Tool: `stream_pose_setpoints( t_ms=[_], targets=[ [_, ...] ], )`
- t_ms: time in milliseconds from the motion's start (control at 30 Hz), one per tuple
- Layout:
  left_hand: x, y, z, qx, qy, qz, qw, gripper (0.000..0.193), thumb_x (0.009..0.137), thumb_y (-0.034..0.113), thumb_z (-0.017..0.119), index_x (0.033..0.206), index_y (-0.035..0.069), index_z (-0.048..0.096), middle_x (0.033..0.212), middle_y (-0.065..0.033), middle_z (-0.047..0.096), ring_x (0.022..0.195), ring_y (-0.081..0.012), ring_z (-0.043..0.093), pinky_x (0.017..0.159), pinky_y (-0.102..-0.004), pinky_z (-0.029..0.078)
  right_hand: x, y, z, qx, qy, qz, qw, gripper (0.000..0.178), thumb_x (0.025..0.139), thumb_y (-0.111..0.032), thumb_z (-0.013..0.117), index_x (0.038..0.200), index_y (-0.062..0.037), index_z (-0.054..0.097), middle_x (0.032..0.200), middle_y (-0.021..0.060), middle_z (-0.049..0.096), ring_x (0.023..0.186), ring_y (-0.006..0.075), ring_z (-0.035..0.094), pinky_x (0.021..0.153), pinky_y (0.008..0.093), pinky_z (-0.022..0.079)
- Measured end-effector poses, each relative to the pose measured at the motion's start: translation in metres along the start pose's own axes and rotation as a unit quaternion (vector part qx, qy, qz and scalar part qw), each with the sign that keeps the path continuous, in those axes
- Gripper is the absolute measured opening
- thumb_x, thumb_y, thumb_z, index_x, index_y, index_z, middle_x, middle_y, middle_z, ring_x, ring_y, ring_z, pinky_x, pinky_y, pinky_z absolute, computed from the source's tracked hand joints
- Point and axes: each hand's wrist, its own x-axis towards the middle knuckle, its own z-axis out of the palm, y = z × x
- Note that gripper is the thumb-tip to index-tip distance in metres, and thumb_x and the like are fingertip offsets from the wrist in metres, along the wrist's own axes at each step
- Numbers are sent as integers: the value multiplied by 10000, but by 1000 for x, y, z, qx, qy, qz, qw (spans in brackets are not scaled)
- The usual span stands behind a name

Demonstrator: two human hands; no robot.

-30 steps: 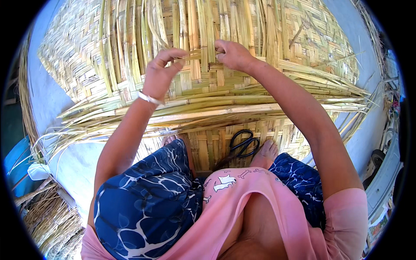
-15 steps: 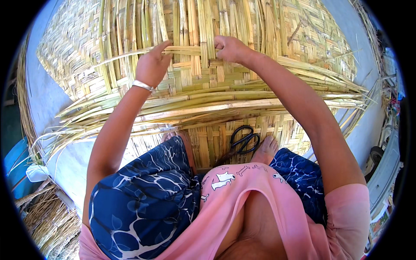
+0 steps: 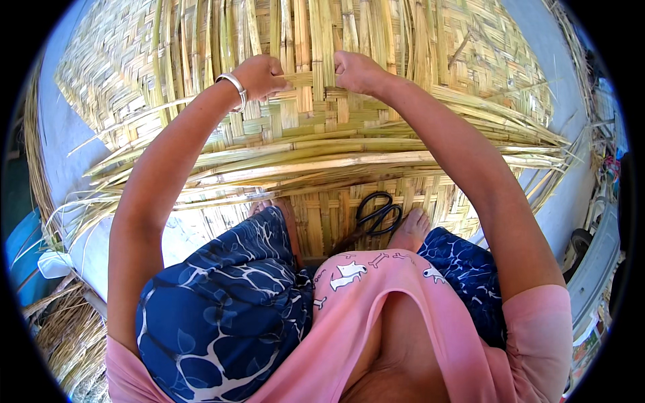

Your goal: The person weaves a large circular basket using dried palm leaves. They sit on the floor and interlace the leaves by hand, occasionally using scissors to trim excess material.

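A large woven mat of flat, pale yellow-green cane strips spreads before me, with many unwoven strips running away from me over its middle. My left hand, a silver bangle at its wrist, is closed on a crosswise cane strip that passes among the lengthwise ones. Opposite it, my right hand is closed at the edge of the lengthwise strips, its fingertips curled against them. It seems to grip a strip, though the fingers hide most of it.
Loose long strips lie crosswise on the mat between my hands and feet. Black-handled scissors rest by my right foot. A blue container stands at the left, above a heap of dry stalks.
My left hand has gone from spread fingers to a closed grip and moved a little right, turning at the wrist. My right hand stays closed, nearly in place.
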Motion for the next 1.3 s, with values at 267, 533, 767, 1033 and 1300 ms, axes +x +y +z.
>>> stream_pose_setpoints(
  t_ms=[267, 533, 767, 1033, 1300],
  targets=[
    [1, 2, 2, 74, -22, -29, 997, 291, 798, 278, 707, 800, 16, 578, 694, -85, 626, 647, -163, 627, 604, -305, 510, -6, -2, 12, -86, 46, -32, 995, 230, 771, -41, 501, 992, 20, 479, 912, 185, 600, 854, 336, 582, 761, 419, 456],
    [-25, -25, -18, 75, 81, 65, 992, 274, 784, 288, 707, 745, 47, 584, 750, -116, 635, 744, -225, 606, 684, -369, 475, -31, -4, 26, -107, 299, -213, 924, 339, 763, -21, 539, 1099, 18, 541, 1053, 160, 590, 1021, 293, 544, 921, 389, 427],
    [-57, -10, -14, 268, 125, 58, 954, 165, 802, 224, 647, 843, 76, 584, 735, -120, 626, 725, -300, 612, 647, -409, 476, -5, -51, 45, -177, 126, -292, 932, 217, 805, -105, 553, 1004, -39, 607, 985, 137, 611, 949, 313, 562, 869, 403, 460],
    [-64, -18, -30, 68, 287, 178, 939, 154, 867, 173, 594, 939, 38, 599, 824, -83, 663, 726, -198, 642, 626, -322, 516, -5, -75, 32, -177, 64, -162, 969, 152, 826, -223, 543, 882, -110, 628, 768, 121, 631, 759, 309, 604, 669, 453, 473],
    [19, -48, -33, -83, 187, -11, 979, 253, 841, 160, 624, 979, -50, 593, 876, -122, 661, 795, -159, 651, 599, -258, 537, -14, -79, 45, -65, 201, -70, 975, 170, 802, -238, 547, 845, -79, 588, 720, 133, 614, 690, 339, 591, 633, 458, 449]
  ],
)
